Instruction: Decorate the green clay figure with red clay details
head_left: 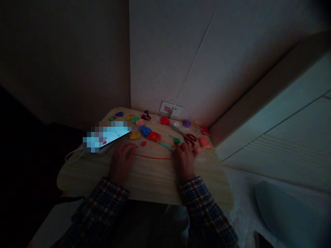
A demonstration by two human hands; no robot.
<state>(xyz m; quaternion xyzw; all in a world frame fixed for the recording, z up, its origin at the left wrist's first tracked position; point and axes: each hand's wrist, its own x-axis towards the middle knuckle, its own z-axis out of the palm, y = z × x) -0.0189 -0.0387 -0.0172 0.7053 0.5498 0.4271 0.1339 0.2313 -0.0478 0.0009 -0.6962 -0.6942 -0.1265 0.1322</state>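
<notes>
A thin red clay strand [153, 157] stretches across the light wooden table between my two hands, sagging slightly at its middle. My left hand [122, 162] is at its left end, fingers bent and closed around that tip. At the other end my right hand [184, 161] has its fingers curled down on the strand, hiding the tip. Beyond the strand lies a small red clay lump [143, 143]. A light-blue stick tool [166, 146] points toward my right hand. Just past that hand are a green clay piece [177, 141] and scissors [190, 138] with dark red handles.
A lit phone [116, 135] with a white cable [73, 155] sits at the table's left. Clay packets line the back, including blue [145, 130], red [154, 136], yellow [134, 136] and pink [204, 142]. Behind the table [155, 186] is a wall with a socket [171, 109].
</notes>
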